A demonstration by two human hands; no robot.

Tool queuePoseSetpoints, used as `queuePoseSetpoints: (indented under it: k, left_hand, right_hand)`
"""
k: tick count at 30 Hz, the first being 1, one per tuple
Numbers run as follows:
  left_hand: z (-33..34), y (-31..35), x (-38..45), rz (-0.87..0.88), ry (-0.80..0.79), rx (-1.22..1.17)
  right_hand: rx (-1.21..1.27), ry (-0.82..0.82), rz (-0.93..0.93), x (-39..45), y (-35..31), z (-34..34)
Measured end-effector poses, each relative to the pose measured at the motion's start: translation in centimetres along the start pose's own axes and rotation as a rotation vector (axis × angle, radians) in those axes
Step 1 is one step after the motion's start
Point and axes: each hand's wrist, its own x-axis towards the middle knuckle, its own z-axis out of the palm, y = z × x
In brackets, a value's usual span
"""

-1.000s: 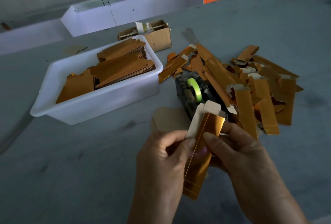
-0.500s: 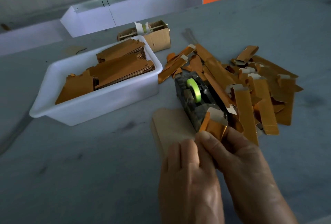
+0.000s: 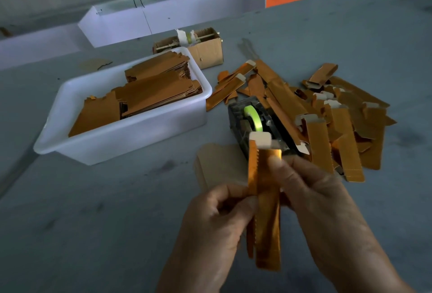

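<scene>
A long gold foil carton sleeve (image 3: 266, 201) stands nearly upright between both hands above the grey table, its pale flap at the top. My left hand (image 3: 217, 220) pinches its left edge with thumb and curled fingers. My right hand (image 3: 313, 199) grips its right side, thumb pressed on the gold face near the top. Just behind the sleeve sits a dark tape dispenser (image 3: 252, 124) with a green tape roll. A flat pale card (image 3: 217, 164) lies on the table under the hands.
A heap of folded gold sleeves (image 3: 327, 115) lies to the right of the dispenser. A white plastic tub (image 3: 121, 138) at the left holds stacks of flat gold blanks. Behind it stands a small cardboard box (image 3: 205, 51). A white metal channel (image 3: 163, 16) runs along the back.
The hands had dropped low with the sleeve mostly hidden behind them; now the sleeve is raised upright again, turned so its folded gold face shows, and the left hand has shifted down and left.
</scene>
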Motion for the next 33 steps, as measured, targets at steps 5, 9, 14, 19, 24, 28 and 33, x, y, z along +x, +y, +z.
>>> queuePoseSetpoints:
  k: [5,9,14,19,24,28,33]
  left_hand:
    - [-0.7,-0.6,0.7,-0.045,0.102,-0.147]
    - [-0.8,-1.0,1.1,-0.047,0.128,-0.104]
    - [-0.6,-1.2,1.5,-0.062,0.149,-0.133]
    - [0.2,-0.5,2.0,-0.036,0.148,-0.165]
    - [0.7,0.2,2.3,0.001,0.144,-0.162]
    - [1.4,0.4,2.6,-0.019,0.153,-0.19]
    - [1.9,0.4,2.8,-0.044,0.147,-0.182]
  right_hand:
    - [0.014,0.1,-0.031,1.7,-1.2,-2.5]
    - [0.081,0.144,0.056,2.6,-0.9,-4.2]
    - [-0.105,0.357,-0.061,2.7,-0.4,-4.7]
    - [-0.441,0.187,-0.138,2.7,-0.2,-3.2]
    - [-0.673,0.138,-0.116,3.6,-0.5,-2.4]
    - [-0.691,0.159,-0.081,4.0,-0.3,-2.1]
    - [-0.646,0.181,-0.099,4.4,-0.1,-2.2]
